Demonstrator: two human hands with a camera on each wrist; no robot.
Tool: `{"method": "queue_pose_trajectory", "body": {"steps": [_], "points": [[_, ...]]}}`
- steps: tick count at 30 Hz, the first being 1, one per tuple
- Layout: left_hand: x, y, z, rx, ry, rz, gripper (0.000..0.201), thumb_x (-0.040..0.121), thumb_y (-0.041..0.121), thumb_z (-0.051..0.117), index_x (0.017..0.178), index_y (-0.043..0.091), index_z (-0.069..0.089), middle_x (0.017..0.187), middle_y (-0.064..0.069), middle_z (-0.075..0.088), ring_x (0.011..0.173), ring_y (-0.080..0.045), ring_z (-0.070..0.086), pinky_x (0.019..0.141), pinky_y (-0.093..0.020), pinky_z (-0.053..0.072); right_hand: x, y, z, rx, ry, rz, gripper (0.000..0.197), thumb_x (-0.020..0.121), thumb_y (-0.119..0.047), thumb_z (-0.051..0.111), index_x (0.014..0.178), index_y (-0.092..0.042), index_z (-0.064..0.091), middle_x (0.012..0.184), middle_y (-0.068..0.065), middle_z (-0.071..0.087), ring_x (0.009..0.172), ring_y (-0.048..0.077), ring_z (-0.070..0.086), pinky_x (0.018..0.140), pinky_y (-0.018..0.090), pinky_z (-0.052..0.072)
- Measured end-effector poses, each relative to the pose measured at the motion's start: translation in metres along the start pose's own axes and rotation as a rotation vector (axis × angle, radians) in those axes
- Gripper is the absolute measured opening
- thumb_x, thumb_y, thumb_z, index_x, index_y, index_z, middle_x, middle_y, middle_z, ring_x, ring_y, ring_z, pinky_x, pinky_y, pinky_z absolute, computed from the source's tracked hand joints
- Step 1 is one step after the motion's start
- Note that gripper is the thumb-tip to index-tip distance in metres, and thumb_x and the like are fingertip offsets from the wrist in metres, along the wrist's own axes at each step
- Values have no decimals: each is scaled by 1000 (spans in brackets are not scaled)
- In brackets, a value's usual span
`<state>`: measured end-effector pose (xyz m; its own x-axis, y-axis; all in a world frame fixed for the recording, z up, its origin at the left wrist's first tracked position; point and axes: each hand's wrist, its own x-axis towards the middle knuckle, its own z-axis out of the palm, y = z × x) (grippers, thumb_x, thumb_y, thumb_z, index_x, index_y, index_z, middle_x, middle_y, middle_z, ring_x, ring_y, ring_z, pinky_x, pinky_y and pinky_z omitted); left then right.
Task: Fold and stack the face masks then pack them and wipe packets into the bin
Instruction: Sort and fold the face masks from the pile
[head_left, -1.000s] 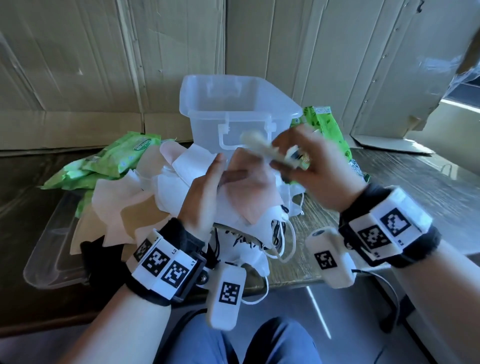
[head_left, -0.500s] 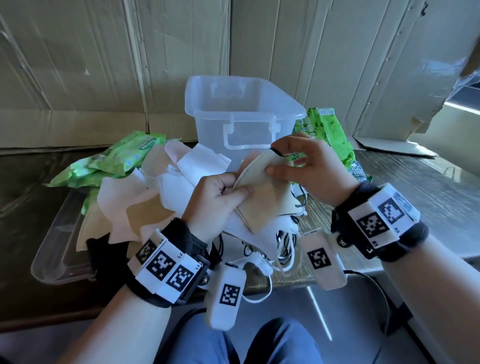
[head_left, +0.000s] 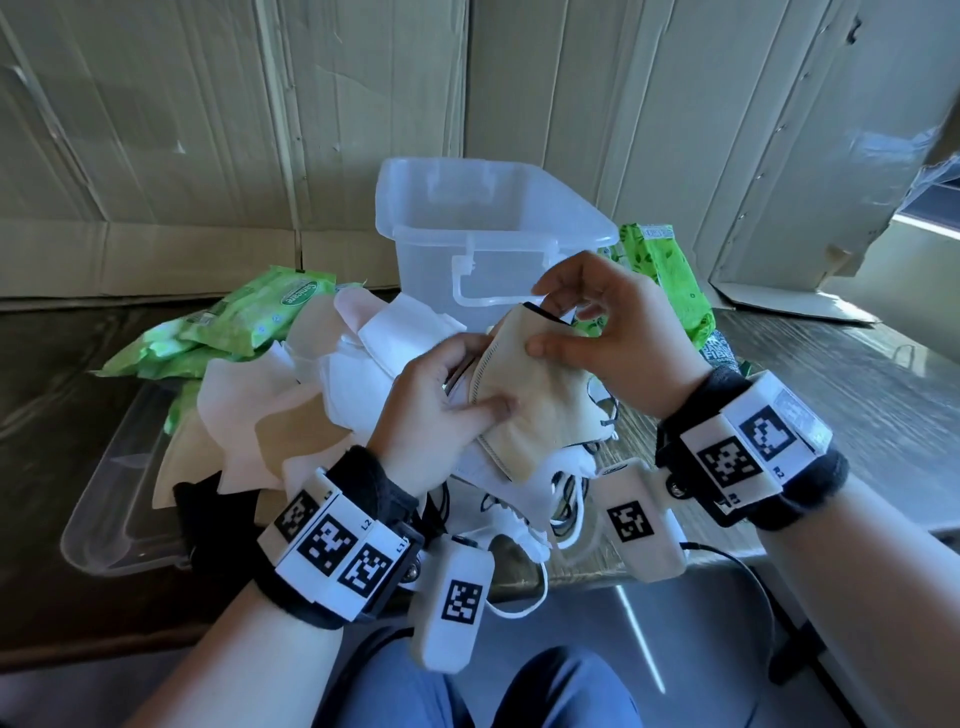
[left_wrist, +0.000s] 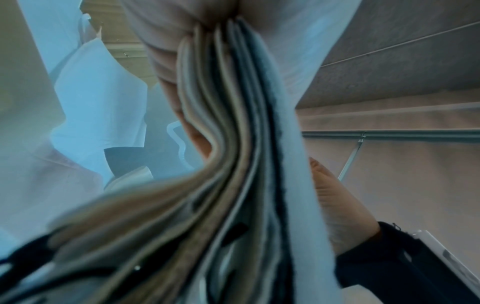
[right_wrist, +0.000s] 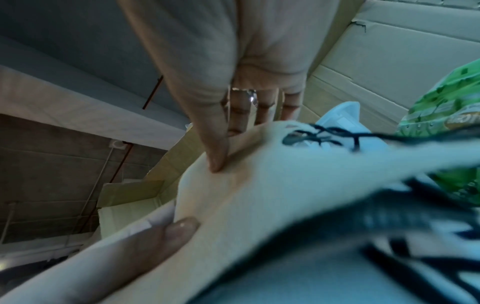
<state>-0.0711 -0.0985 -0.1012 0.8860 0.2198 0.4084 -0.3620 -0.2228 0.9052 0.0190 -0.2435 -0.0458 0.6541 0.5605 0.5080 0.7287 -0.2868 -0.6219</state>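
Both grips pinch beige mask | one bin | three wipe packets

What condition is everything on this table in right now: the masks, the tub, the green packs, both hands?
Beige face mask: folded, pinched by both hands.
Left hand: grips a stack of folded masks.
Right hand: pinches the mask's top edge.
Clear bin: open, upright, looks empty.
Mask pile: loose, unfolded.
Wipe packets: lying outside the bin.
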Motion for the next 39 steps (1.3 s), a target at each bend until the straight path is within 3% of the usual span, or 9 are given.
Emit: {"method": "queue_pose_trajectory", "body": {"steps": [3, 7, 13, 15, 19, 24, 28, 32, 39], "points": [[-1, -1, -2, 7, 45, 18, 56, 72, 0, 75, 108, 34, 47, 100, 1, 66, 92, -11, 63, 85, -21, 47, -1, -4, 0, -17, -58, 42, 50, 62, -12, 83, 104, -28, 60, 72, -12, 58, 73, 12, 55, 71, 19, 41], [-1, -1, -3, -26, 24, 7, 70, 70, 9, 76, 121, 42, 41, 118, -7, 64, 103, -13, 63, 95, -30, 48, -1, -5, -1, -49, -232, 90, 21, 66, -15, 80, 81, -13, 66, 70, 13, 63, 61, 16, 50, 61, 31, 44], [0, -5, -6, -109, -20, -18, 66, 64, 27, 82, 119, 43, 48, 127, -9, 58, 112, -21, 60, 97, -35, 46, 3, 4, -3, 10, 14, 96, 25, 61, -31, 67, 59, -23, 43, 59, 12, 45, 59, 15, 35, 56, 28, 29], [2, -7, -9, -98, 40, -12, 60, 69, 20, 78, 118, 38, 49, 124, 3, 59, 110, -9, 60, 94, -26, 47, 5, 8, -8, 19, 221, 115, 26, 64, -29, 63, 60, -22, 38, 57, -3, 38, 57, 14, 31, 54, 28, 26], [4, -10, -10, -75, 144, 23, 47, 79, -2, 67, 115, 24, 51, 95, 28, 62, 83, 11, 61, 72, -7, 45, 5, 8, -19, 37, 495, 44, 20, 74, -28, 57, 70, -18, 40, 64, -1, 41, 66, 18, 36, 60, 32, 33], [5, -11, -7, -54, 202, 44, 48, 81, 0, 66, 117, 27, 49, 88, 23, 62, 76, 9, 60, 68, -9, 44, -13, -11, 12, -132, 269, -233, 15, 73, -10, 61, 77, -15, 48, 70, -6, 40, 61, 6, 32, 60, 11, 32], [4, -9, -4, -100, 220, 74, 46, 83, 3, 64, 109, 39, 50, 88, 13, 67, 80, 0, 63, 70, -16, 49, -22, -9, 35, -186, 0, -262, 17, 63, -3, 60, 77, -8, 51, 77, 4, 47, 63, 24, 46, 59, 34, 37], [2, -5, -6, -179, 221, 33, 36, 92, -6, 45, 104, 28, 50, 85, 1, 64, 72, -5, 60, 68, -18, 48, -23, -14, 41, -157, 44, -261, 16, 58, -6, 54, 74, -9, 51, 68, -1, 45, 59, 16, 37, 54, 31, 31], [0, 6, -7, -304, 227, -81, 30, 97, 7, 32, 89, 11, 60, 83, -3, 66, 73, -2, 62, 68, -16, 49, -20, -22, 45, -211, -51, -260, 26, 59, -7, 48, 81, -3, 61, 76, 12, 60, 63, 34, 53, 60, 41, 43]]}}
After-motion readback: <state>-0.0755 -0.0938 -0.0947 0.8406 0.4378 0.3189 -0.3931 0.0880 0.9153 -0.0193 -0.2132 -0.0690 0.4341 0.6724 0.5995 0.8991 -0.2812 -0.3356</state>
